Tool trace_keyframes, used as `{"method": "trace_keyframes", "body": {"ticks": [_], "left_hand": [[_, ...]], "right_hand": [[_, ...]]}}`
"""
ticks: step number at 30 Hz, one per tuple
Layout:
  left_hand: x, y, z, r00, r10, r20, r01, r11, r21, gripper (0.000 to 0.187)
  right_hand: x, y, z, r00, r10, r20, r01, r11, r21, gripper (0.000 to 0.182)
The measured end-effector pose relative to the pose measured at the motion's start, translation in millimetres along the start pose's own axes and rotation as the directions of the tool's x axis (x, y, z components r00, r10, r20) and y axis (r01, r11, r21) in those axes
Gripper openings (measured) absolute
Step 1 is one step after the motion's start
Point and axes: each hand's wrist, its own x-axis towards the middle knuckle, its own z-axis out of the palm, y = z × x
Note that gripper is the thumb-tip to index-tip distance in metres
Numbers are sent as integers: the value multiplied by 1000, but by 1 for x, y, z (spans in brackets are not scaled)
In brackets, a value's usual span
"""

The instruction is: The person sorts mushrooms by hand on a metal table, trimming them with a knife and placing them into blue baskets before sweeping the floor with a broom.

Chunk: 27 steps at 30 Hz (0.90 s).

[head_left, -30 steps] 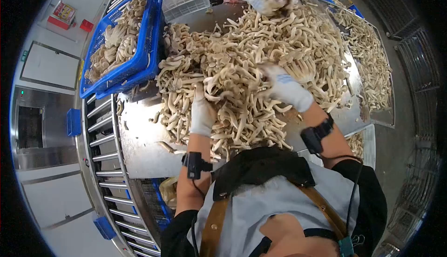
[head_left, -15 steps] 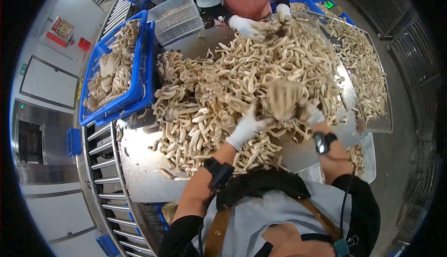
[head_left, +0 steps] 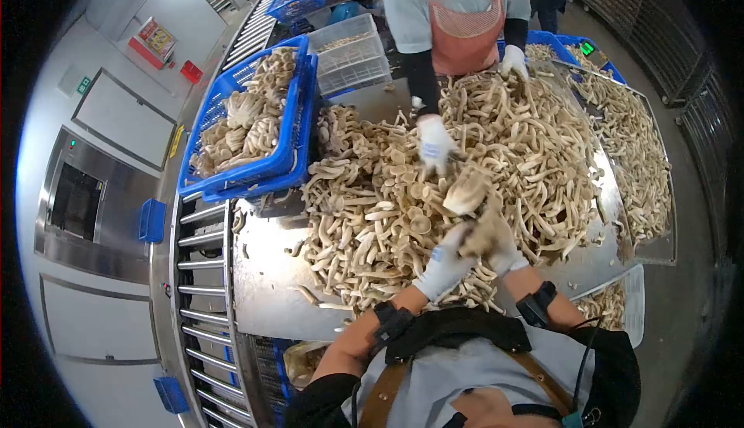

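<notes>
A wide pile of pale brown mushrooms lies on the metal table. At its near side, my gloved left hand and my gloved right hand are close together, fingers closed around a mushroom clump blurred by motion. Just above it is another clump with a pale cut base. The co-worker's gloved hand reaches in beside that clump from across the table; their other gloved hand rests at the far edge of the pile.
Stacked blue baskets of mushroom clumps stand left, beside a roller conveyor. Clear plastic crates are behind them. A tray of mushrooms lies right, with a white bin near my right side. The co-worker stands opposite.
The view has shifted, showing more of the co-worker. My hands have come closer together and nearer my body around the clump. One co-worker hand has reached toward the middle of the pile.
</notes>
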Motion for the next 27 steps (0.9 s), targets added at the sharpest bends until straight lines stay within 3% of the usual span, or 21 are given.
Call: {"method": "trace_keyframes", "body": {"ticks": [1, 2, 3, 5, 6, 7, 9, 10, 11, 13, 14, 15, 16, 17, 18, 20, 22, 25, 26, 27], "left_hand": [[-1, -19, 5, 978, -198, -61, 167, 928, -333, 46], [-1, -13, 2, 960, -260, -108, 187, 875, -447, 42], [-1, -7, -2, 936, -322, -144, 193, 809, -555, 39], [-10, -12, -1, 927, -350, -137, 159, 695, -701, 36], [-13, -12, -2, 923, -361, -132, 137, 629, -765, 34], [-15, -13, -14, 933, -320, -163, 140, 742, -656, 30], [-24, -17, -21, 948, -305, -95, 183, 764, -619, 21], [-29, -20, -19, 947, -313, -66, 211, 767, -606, 21], [-31, -22, -16, 947, -320, -36, 237, 770, -593, 21], [-25, -21, -20, 901, -390, -188, 72, 562, -824, 22], [-23, -27, -31, 886, -425, -183, 137, 618, -774, 22], [-26, -31, -42, 867, -466, -179, 208, 663, -719, 21], [-32, -34, -49, 940, -321, -114, 236, 856, -460, 21], [-37, -30, -47, 936, -321, 141, 351, 872, -341, 20], [-39, -32, -43, 994, -96, -54, 93, 994, -63, 19], [-35, -25, -46, 958, -32, -285, -12, 988, -151, 22], [-32, -12, -65, 915, -367, -171, 183, 752, -634, 29], [-45, 9, -53, 964, -237, 120, 264, 903, -338, 24], [-46, 15, -53, 970, -245, -1, 232, 920, -317, 24], [-38, -9, -51, 962, -267, -66, 203, 853, -480, 29]], "right_hand": [[4, 2, 22, 881, -213, -422, 71, 942, -329, 52], [2, 5, 60, 925, -379, -24, 244, 642, -727, 50], [-3, 7, 73, 951, -270, -152, 87, 702, -706, 44], [-3, -10, 73, 882, -151, -446, -234, 681, -694, 37], [-6, -18, 90, 871, -187, -455, -82, 856, -510, 27], [-6, -25, 90, 908, -136, -396, -62, 892, -448, 27], [-5, -13, 105, 937, -128, -326, -53, 868, -493, 26], [-3, -11, 106, 977, -67, -203, -132, 561, -817, 28], [-1, -7, 107, 951, -36, -306, -224, 603, -766, 31], [-1, 3, 82, 912, -185, -367, -4, 890, -456, 36], [-2, 0, 104, 931, -167, -325, 6, 896, -444, 34], [0, 5, 109, 952, -155, -262, -14, 838, -546, 31], [0, 11, 113, 969, -137, -205, -27, 768, -640, 28], [-2, 15, 116, 983, -112, -149, -32, 685, -728, 25], [-5, 12, 105, 969, 69, -235, -205, 757, -620, 20], [-8, 9, 106, 958, -89, -274, -95, 800, -593, 17], [-8, 12, 112, 957, -130, -260, -61, 785, -616, 15], [-7, 19, 118, 984, 0, -178, -132, 668, -732, 13], [-8, 18, 115, 983, -30, -179, -112, 678, -727, 15], [-6, 15, 109, 982, -60, -178, -89, 686, -722, 17]]}}
